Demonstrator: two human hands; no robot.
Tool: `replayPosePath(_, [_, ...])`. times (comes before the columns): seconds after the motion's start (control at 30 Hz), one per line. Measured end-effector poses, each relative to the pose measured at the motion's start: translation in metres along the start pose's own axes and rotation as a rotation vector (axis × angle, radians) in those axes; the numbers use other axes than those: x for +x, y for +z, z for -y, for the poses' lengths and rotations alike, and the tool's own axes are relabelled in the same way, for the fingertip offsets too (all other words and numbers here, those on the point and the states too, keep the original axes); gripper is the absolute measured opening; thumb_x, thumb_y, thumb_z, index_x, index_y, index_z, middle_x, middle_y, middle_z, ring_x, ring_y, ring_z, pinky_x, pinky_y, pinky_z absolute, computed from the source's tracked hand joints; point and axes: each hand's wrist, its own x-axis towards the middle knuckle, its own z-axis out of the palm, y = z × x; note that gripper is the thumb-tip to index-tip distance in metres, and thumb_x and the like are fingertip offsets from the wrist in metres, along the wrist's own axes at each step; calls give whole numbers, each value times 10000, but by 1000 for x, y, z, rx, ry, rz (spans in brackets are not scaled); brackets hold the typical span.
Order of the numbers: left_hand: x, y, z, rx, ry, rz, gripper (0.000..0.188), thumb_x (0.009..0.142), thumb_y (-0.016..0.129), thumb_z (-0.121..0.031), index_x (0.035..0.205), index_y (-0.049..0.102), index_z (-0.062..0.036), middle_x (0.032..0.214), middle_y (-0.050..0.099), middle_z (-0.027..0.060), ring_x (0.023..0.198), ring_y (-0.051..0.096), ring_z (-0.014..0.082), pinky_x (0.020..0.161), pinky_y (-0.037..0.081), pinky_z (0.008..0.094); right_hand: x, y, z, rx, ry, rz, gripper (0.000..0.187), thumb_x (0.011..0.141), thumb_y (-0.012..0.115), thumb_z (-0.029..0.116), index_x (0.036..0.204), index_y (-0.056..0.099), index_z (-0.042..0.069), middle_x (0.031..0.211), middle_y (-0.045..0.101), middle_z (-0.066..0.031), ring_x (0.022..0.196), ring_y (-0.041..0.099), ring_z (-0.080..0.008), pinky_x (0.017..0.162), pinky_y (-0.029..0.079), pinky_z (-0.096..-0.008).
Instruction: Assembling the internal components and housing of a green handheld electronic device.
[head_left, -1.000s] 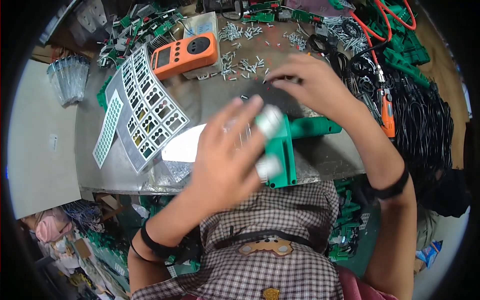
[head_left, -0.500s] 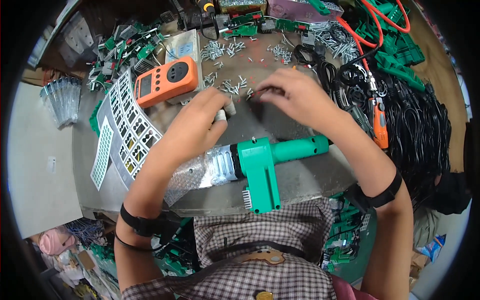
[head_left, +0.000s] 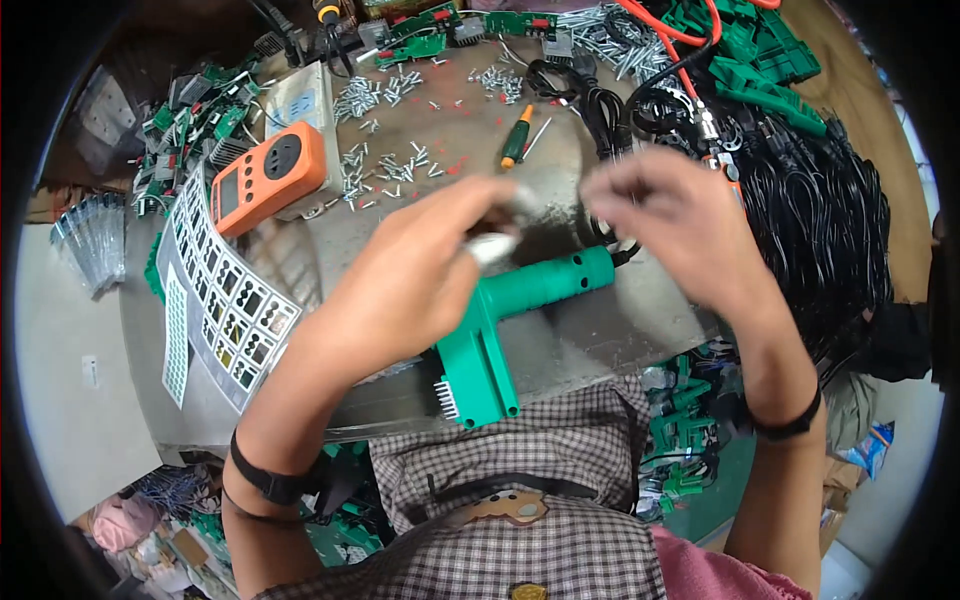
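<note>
On the near edge of the bench lies a green plastic tool housing (head_left: 478, 365) with a round handle (head_left: 560, 280), its black cord leaving the handle's right end. My left hand (head_left: 420, 265) hovers over the housing's left part and hides some of it. Its fingers are curled, with white wraps on two fingertips; whatever is between them is hidden. Beyond the handle's right end, my right hand (head_left: 675, 225) is raised, its fingers smeared by motion. A green and orange screwdriver (head_left: 516, 138) lies farther back, beside a thin metal rod (head_left: 537, 140). Loose screws (head_left: 405, 168) are scattered left of it.
An orange meter (head_left: 268, 178) with a socket sits at left on a pale box, beside a sticker sheet (head_left: 228, 300). Circuit boards (head_left: 195, 130) pile up behind it. Black cables (head_left: 810, 220) heap at right, near a red hose (head_left: 668, 45) and green housings (head_left: 765, 60).
My view has shifted, moving the bench leftward in the picture. My right hand has drawn back from the screws, uncovering the screwdriver. My left hand has moved nearer, over the tool housing.
</note>
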Motion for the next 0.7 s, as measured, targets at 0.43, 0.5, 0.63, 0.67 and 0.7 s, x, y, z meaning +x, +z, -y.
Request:
replayPosePath(0.43, [16,35,-4,67,56,77,385,862,651,17,1242,672,-40,1089,714,171,1025,693,309,889,536,372,-68,16,-8,-396,-503,-126,289,734,688,-50,977,737,99,1011,715,-50,965,666,-252,771,522,-388])
replayPosePath(0.5, [2,36,-1,31,76,52,433,847,666,14,1277,650,-33,1128,704,177,1049,684,335,920,537,379,-44,-19,-8,-528,-535,-229,267,745,682,-48,965,735,93,991,717,-50,946,667,-257,775,520,-386])
replayPosePath(0.63, [-1,33,-8,235,192,105,613,797,726,-61,1385,553,-42,1283,632,175,1167,614,373,979,514,404,34,-78,-20,-830,-126,-300,114,792,675,53,888,735,63,917,699,-126,861,647,-317,824,521,-389])
replayPosePath(0.67, [0,32,-10,333,237,116,670,783,743,-89,1413,522,-48,1334,601,174,1215,583,375,1003,499,408,55,-83,-33,-1043,-39,-181,119,790,685,92,892,742,69,905,694,-136,871,644,-327,836,521,-397])
replayPosePath(0.7, [3,33,-12,387,238,160,735,767,758,-126,1443,480,-52,1404,553,166,1296,515,380,1055,452,442,73,-86,-55,-1052,-140,-193,142,780,689,98,906,743,61,927,688,-133,926,637,-325,843,520,-423])
